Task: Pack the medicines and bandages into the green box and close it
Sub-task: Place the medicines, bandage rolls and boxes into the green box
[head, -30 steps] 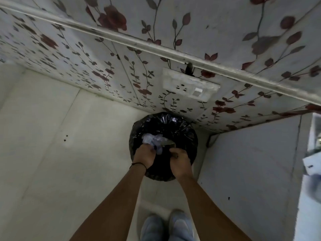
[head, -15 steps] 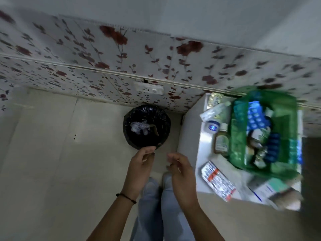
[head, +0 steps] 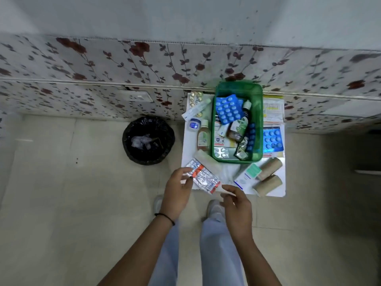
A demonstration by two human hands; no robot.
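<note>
Box [head: 258, 120] on table [head: 280, 190], bin [head: 148, 140] left of table

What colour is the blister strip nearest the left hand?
Silver foil with red-orange bands, the strip; head view, by the left hand.

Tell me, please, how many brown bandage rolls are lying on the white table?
2. One bandage roll lies just outside the near right corner of the green box; the second bandage roll lies beside it, nearer the table front edge. Others may be hidden inside the box.
</note>
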